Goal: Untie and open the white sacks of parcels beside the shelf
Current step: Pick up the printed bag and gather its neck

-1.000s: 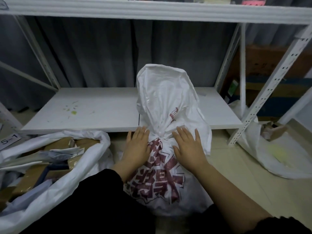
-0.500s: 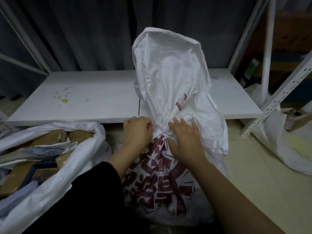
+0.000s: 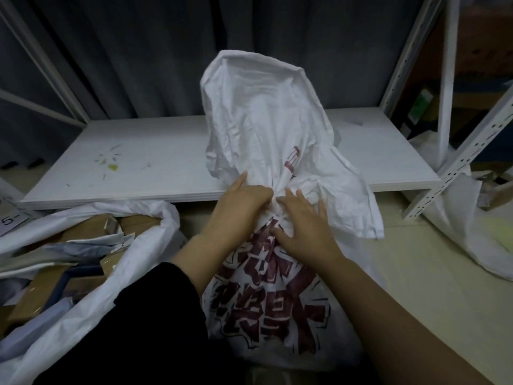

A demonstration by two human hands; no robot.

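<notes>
A white sack [image 3: 266, 304] with dark red printed characters stands on the floor in front of me, its loose top [image 3: 263, 112] bunched upright above a tied neck [image 3: 276, 201]. My left hand [image 3: 240, 202] grips the neck from the left, fingers curled into the gathered cloth. From the right, my right hand [image 3: 302, 220] lies against the neck and the sack's front with its fingers spread. The tie itself is hidden between my hands.
An opened white sack [image 3: 91, 273] with cardboard parcels lies at the left. The low white shelf board [image 3: 144, 162] runs behind, its perforated metal posts [image 3: 469, 151] at the right. Another white sack [image 3: 477, 234] lies at the right on the beige floor.
My head has come closer and lower. My left hand went from lying flat on the sack to curling round its neck. The right hand slid up to the neck.
</notes>
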